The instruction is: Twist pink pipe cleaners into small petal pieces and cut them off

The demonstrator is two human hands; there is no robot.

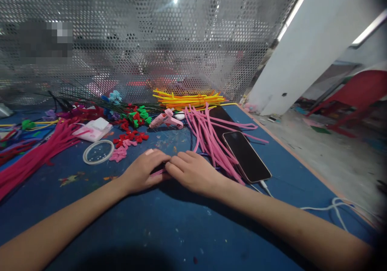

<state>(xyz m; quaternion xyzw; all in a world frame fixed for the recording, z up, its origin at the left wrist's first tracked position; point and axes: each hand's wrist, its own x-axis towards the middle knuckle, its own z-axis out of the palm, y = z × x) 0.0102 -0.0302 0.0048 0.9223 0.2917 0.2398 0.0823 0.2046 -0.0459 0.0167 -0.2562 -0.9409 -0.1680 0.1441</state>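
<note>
Fingers on the left hand (146, 168) curl round one pink stem (157, 173); fingers on the right hand (193, 173) bend in against them, and what they grip is hidden, so I can't tell. The stem is thin, light pink and mostly covered, between the hands over the blue worktop (181, 230). From the left: many dark pink stems (51, 146), one packet (93, 132), one ring (85, 156), some red flowers (130, 136), one glue gun (163, 119), lots of yellow stems (190, 100), a loose pink bunch (208, 138), one phone (248, 156) and its white cord (265, 187).
</note>
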